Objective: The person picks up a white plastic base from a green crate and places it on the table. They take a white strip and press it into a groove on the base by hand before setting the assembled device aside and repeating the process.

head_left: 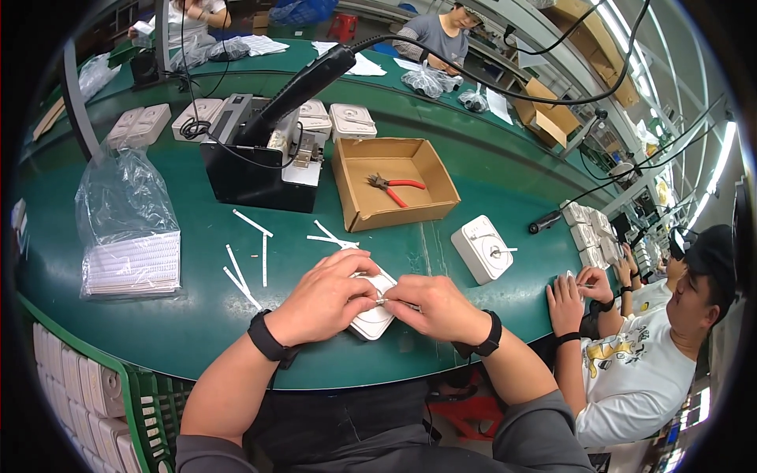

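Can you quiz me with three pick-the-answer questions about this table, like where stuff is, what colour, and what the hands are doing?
1. Where do the red-handled pliers lie?
A. in the cardboard box
B. on the plastic bag
C. in a hand

2. What colour is the table?
A. white
B. green
C. orange

3. What are the left hand and right hand doing?
A. resting apart
B. both pinching a small metal part over the white casing
C. lifting the box

Answers:
1. A, the pliers sit on the box's floor.
2. B, its top is dark green.
3. B, fingers of both hands meet over the casing.
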The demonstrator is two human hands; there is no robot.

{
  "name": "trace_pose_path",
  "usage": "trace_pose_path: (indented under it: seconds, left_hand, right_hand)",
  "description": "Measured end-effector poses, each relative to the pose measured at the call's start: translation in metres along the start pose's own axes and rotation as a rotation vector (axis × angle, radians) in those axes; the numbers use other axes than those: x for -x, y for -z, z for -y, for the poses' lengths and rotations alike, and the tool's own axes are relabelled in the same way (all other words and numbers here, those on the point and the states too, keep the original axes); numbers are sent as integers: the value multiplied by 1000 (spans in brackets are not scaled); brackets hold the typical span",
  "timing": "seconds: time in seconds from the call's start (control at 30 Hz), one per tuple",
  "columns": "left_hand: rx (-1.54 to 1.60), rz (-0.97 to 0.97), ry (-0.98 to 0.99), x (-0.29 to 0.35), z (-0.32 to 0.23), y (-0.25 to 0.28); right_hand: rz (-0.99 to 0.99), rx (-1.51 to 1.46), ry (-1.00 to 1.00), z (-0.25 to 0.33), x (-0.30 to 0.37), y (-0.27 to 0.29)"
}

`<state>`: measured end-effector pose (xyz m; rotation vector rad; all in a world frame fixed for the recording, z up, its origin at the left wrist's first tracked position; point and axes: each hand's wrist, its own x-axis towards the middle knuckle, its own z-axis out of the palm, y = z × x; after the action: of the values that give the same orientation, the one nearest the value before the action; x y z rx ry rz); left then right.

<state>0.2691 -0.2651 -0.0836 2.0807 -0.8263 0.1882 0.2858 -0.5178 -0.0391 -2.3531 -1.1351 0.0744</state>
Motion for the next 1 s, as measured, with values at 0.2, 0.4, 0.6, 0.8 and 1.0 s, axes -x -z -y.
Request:
trace_pose_path:
  seconds: [0.2, 0.4, 0.6, 0.8, 1.0]
  left_hand:
    - [14, -5, 8, 1, -2, 2]
    - [5, 8, 12, 0, -1, 1]
    - [12, 8, 16, -1, -1, 3]
    - [32, 17, 18, 1, 4, -1]
    - [18, -10, 46, 1, -2, -2]
  right_hand:
    - [18, -48, -6, -2, -4, 1]
    - [8, 202, 157, 1, -6, 6]
    - [88, 150, 154, 0, -14, 14]
    - [244, 76, 138, -3, -28, 21]
    - [327, 18, 119, -10, -33, 26]
